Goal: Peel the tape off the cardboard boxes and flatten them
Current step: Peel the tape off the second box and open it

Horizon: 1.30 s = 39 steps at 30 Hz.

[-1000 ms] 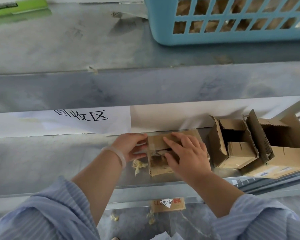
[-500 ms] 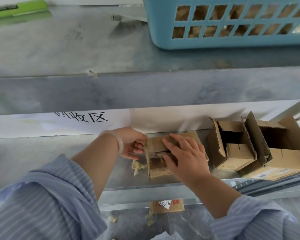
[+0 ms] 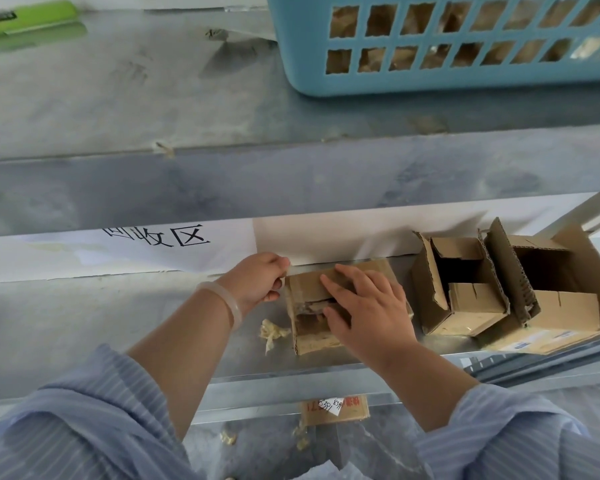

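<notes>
Your right hand (image 3: 369, 308) lies flat on the small cardboard box (image 3: 307, 289), fingers spread and nearly straight across its top, thumb down the front face, pressing it onto the dull grey metal shelf (image 3: 118, 317). Your left hand (image 3: 257, 282) sits at the box's upper left corner with its fingers curled, thumb and forefinger pinching a pale, glossy strip of tape (image 3: 289, 270) that lifts off that corner. The box is brown corrugated board, scuffed and torn dark on its front face, with the fluting showing along its lower left edge. It stands near the middle of the lower shelf, mostly hidden under your right hand. A translucent bangle (image 3: 224, 301) rings your left wrist. Just left of the box lies a crumpled yellowish wad (image 3: 272, 332) of used tape. To the right, well clear of your hand, stand two open boxes (image 3: 471, 306) side by side and touching, flaps up, with ragged corrugated edges. Behind your left hand a white paper sign (image 3: 153, 247) with black characters lines the back wall. The upper shelf overhangs all this and carries a blue plastic basket (image 3: 302, 46) with square holes and, at far left, a green object (image 3: 28, 17). Below the shelf edge a cardboard piece (image 3: 352, 410) with a white label shows.
</notes>
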Motion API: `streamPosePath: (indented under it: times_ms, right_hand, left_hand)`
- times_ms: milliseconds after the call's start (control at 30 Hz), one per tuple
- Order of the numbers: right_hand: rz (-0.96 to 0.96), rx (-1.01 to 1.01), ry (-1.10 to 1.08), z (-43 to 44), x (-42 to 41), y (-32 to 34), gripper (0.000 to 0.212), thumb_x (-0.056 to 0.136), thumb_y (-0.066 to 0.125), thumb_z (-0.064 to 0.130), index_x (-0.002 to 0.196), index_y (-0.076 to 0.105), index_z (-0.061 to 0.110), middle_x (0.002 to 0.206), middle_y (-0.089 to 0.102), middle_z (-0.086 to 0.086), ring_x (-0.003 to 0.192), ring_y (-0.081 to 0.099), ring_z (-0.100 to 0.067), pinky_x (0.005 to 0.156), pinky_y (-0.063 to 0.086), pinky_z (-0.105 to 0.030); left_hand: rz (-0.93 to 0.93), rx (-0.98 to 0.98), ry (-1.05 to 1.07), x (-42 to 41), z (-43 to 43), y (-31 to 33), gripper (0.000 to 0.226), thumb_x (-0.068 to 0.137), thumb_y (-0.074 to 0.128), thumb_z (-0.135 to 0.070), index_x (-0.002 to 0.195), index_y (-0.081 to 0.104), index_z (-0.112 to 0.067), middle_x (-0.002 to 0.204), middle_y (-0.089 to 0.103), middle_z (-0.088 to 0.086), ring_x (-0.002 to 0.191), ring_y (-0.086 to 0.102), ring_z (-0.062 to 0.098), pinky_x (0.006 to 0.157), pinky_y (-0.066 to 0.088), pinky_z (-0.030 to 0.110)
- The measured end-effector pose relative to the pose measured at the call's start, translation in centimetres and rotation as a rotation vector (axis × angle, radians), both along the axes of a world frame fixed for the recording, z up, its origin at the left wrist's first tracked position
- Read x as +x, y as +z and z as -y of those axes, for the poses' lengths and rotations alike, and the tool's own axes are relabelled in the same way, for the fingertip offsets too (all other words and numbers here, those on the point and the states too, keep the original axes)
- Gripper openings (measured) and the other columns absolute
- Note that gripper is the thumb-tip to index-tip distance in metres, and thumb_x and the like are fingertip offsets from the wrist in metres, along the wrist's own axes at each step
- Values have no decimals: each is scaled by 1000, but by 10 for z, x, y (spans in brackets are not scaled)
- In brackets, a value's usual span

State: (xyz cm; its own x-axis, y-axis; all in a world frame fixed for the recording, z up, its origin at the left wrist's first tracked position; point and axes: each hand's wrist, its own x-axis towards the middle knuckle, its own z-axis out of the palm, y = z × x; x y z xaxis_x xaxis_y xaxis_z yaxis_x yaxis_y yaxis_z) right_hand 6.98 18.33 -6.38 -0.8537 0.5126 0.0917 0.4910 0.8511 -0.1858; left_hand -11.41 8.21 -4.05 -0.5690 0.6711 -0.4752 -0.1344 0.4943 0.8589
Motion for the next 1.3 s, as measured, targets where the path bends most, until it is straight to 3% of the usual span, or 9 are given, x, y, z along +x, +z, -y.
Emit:
streamPosePath:
  times_ms: [133, 233, 367, 467, 633, 833, 967, 1133, 1300]
  right_hand:
    - [0, -4, -4, 0, -1, -1, 56, 87, 27, 60, 134, 51, 43, 142, 46, 12, 127, 40, -18, 107, 31, -45]
    - [-10, -12, -9, 0, -2, -1, 55, 86, 29, 59, 132, 54, 43, 141, 47, 12, 126, 42, -19, 107, 32, -45]
    - [2, -26, 1, -1, -1, 0, 57, 86, 26, 60, 135, 50, 44, 143, 44, 14, 128, 38, -17, 110, 27, -44]
    - [15, -34, 2, 0, -1, 2, 61, 85, 22, 61, 137, 47, 44, 146, 41, 14, 130, 35, -16, 111, 24, -43]
    - [35, -43, 3, 1, -1, 3, 64, 84, 17, 63, 140, 42, 46, 148, 36, 16, 133, 30, -15, 113, 20, -42]
    - [31, -43, -10, 3, 0, 3, 62, 85, 19, 62, 137, 46, 44, 146, 40, 14, 131, 34, -17, 112, 25, -45]
    - [37, -41, -8, 6, 0, 5, 63, 85, 17, 61, 138, 46, 44, 146, 41, 12, 131, 34, -18, 112, 25, -46]
    - [48, -31, -10, 8, 1, 5, 64, 85, 16, 61, 139, 45, 43, 146, 41, 12, 132, 34, -18, 112, 24, -46]
    - [44, -46, -27, 14, -2, 6, 54, 93, 27, 57, 142, 41, 41, 151, 34, 11, 136, 27, -19, 112, 18, -44]
  left_hand:
    - [-273, 32, -69, 8, 19, 8, 21, 102, 41, -21, 87, 56, -16, 83, 56, 2, 81, 56, 15, 74, 50, 26]
    - [-193, 170, 21, 22, 34, -4, 20, 101, 41, -16, 89, 57, -12, 91, 63, 3, 89, 61, 14, 74, 50, 27]
    - [23, 303, 178, 30, 42, -15, 21, 100, 43, -10, 83, 55, -8, 71, 66, -2, 72, 62, 12, 65, 49, 26]
    - [-168, 192, 140, 32, 41, -19, 13, 94, 56, -9, 81, 57, -9, 72, 63, 3, 65, 60, 12, 60, 52, 22]
    - [-294, 101, 210, 48, 36, -26, 17, 85, 71, -15, 97, 59, -18, 82, 56, 2, 64, 61, 16, 64, 59, 36]
    - [45, 3, 159, 50, 36, -23, 23, 93, 61, -25, 103, 67, -5, 94, 73, 10, 85, 70, 17, 69, 57, 29]
    - [59, -1, 161, 48, 36, -20, 16, 93, 61, -20, 95, 65, -5, 91, 72, 12, 84, 69, 18, 70, 55, 29]
    - [-372, -51, 133, 55, 35, -12, 12, 90, 63, -22, 78, 61, -19, 73, 66, -1, 72, 65, 18, 69, 56, 32]
    - [-678, 49, 111, 73, 28, 0, 9, 84, 70, -24, 81, 62, -25, 73, 63, -12, 70, 57, 1, 66, 45, 17]
